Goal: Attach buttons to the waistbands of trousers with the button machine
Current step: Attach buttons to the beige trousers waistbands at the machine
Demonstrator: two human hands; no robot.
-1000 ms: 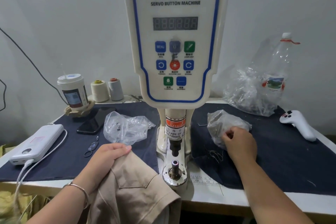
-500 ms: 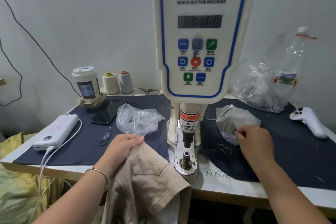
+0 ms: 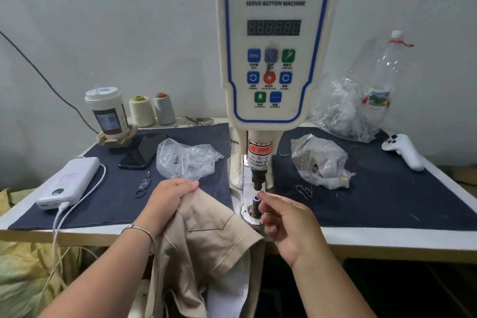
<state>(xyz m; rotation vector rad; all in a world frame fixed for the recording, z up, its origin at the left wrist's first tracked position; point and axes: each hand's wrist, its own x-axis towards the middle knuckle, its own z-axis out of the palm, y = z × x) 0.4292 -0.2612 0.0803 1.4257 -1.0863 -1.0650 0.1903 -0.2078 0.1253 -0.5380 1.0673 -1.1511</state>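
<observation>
At the centre of the frame stands the button machine (image 3: 275,59), its cream control panel filling the upper middle and its punch hanging just above the lower die (image 3: 256,200) at the worktop's (image 3: 387,236) front edge. Left of centre, my left hand (image 3: 167,199) has its grip clamped on the waistband of the beige trousers (image 3: 206,235), fingers curled over the top edge of the cloth; the rest of the trousers drapes off the front of the worktop toward the bottom of the frame, with one corner lying just beside the die's base. A thin bangle (image 3: 139,231) sits on that wrist.

Right of centre, my right hand (image 3: 286,224) has its fingertips (image 3: 263,195) drawn together right at the purple-tipped die; whether they pinch a button I cannot tell, it is too small to see.

On the dark cloth, middle left, lies a clear plastic bag (image 3: 185,159) with a few metal pieces inside; a second crumpled bag (image 3: 320,160) lies middle right. Farther left are a black phone (image 3: 142,151), a white power bank (image 3: 69,181) with its cable, a lidded cup (image 3: 107,113) and two thread cones (image 3: 152,111). At the right edge lies a white controller (image 3: 404,151), with a clear bottle (image 3: 382,80) and a large bag behind it.
</observation>
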